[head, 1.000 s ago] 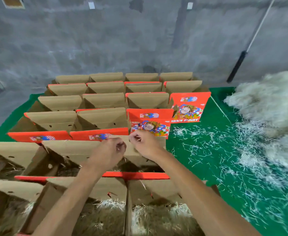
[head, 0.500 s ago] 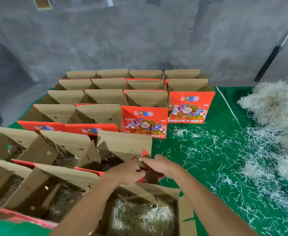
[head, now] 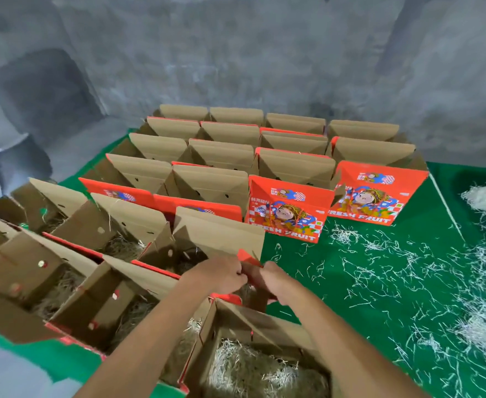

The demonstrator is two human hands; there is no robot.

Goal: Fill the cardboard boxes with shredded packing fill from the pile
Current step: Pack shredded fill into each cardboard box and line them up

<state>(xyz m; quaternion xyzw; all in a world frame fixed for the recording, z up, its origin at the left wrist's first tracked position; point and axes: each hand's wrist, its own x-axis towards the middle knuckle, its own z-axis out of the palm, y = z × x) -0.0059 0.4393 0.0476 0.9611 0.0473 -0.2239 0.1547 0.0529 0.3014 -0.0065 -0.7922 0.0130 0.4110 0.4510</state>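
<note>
Pale shredded fill (head: 485, 202) heaped at far right on green mat (head: 379, 268). Left hand (head: 221, 275) and right hand (head: 273, 278), apparently pinching a box (head: 207, 245) flap. Nearest boxes hold fill.

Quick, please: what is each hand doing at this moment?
Left hand: grips the box flap.
Right hand: grips the same flap.

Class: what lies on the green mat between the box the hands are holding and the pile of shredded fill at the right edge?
Only scattered fill strands on the green mat; the head view shows nothing else.
</note>
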